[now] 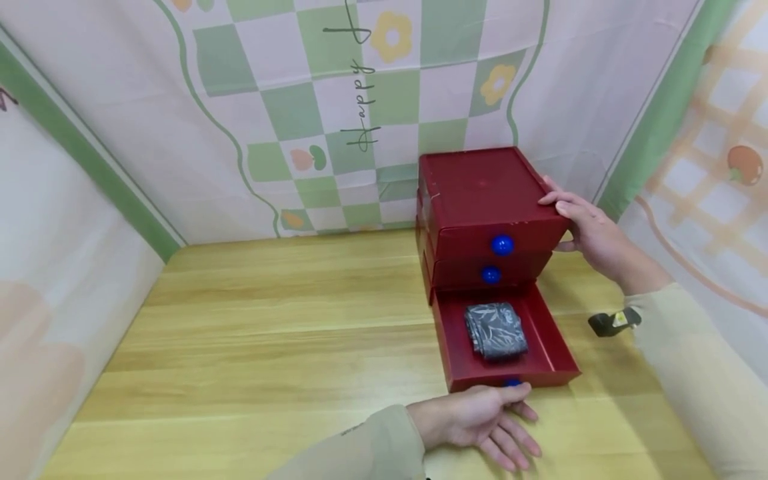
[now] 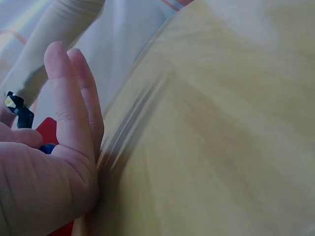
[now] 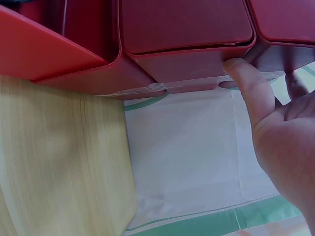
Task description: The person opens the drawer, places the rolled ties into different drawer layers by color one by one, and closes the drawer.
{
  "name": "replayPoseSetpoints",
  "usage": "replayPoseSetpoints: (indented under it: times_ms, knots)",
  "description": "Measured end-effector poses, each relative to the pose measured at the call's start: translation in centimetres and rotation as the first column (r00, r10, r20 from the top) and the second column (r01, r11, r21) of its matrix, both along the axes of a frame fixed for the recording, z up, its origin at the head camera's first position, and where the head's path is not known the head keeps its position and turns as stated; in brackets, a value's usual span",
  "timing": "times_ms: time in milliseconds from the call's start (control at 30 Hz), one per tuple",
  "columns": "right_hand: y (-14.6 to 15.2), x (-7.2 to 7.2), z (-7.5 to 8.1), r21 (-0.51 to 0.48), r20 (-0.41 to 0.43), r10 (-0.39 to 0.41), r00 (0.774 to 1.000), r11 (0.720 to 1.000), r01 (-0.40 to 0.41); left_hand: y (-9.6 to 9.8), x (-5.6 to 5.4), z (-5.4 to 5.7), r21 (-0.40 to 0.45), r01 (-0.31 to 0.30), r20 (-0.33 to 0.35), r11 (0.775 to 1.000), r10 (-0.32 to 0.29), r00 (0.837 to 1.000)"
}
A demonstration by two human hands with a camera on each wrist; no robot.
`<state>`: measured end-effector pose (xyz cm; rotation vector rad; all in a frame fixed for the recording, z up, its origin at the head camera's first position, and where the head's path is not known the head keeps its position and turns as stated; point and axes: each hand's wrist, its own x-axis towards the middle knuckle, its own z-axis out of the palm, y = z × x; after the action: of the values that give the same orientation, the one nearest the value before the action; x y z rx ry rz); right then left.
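A red drawer unit [image 1: 480, 187] with blue knobs stands on the table, its bottom drawer [image 1: 545, 333] pulled out. Inside that drawer lies a folded dark grey cloth [image 1: 497, 331] with a pale leaf pattern. At the drawer's front, my left hand [image 1: 480, 423] has its thumb against the blue knob [image 1: 513, 383], which is partly hidden; the other fingers extend away from it. My right hand [image 1: 591, 230] rests on the unit's upper right edge. In the right wrist view, the thumb of the right hand [image 3: 290, 128] touches the unit's red side [image 3: 197, 66].
The wooden table [image 1: 252, 347] extends left of the unit. Behind it hangs a patterned curtain [image 1: 336, 87], with fabric walls on both sides. The upper drawers [image 1: 468, 243] are closed. A black wrist camera [image 1: 613, 323] sits at the right sleeve.
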<state>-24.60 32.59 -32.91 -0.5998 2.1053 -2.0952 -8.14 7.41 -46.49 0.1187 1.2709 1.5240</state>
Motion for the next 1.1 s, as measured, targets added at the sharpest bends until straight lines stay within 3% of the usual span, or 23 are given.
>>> replayPoseSetpoints:
  times_ms: [367, 1100]
  knots:
    - [-0.1, 0.0, -0.1, 0.011, 0.003, -0.001, 1.0, 1.0, 0.001, 0.4, -1.4, -0.4, 0.026, -0.115, -0.038, 0.993, 0.116, 0.992]
    - [0.1, 0.0, -0.1, 0.015, 0.002, -0.009, 1.0, 1.0, 0.009, 0.7, -3.0, -0.1, 0.061, -0.198, -0.019, 0.978, 0.2, 0.98]
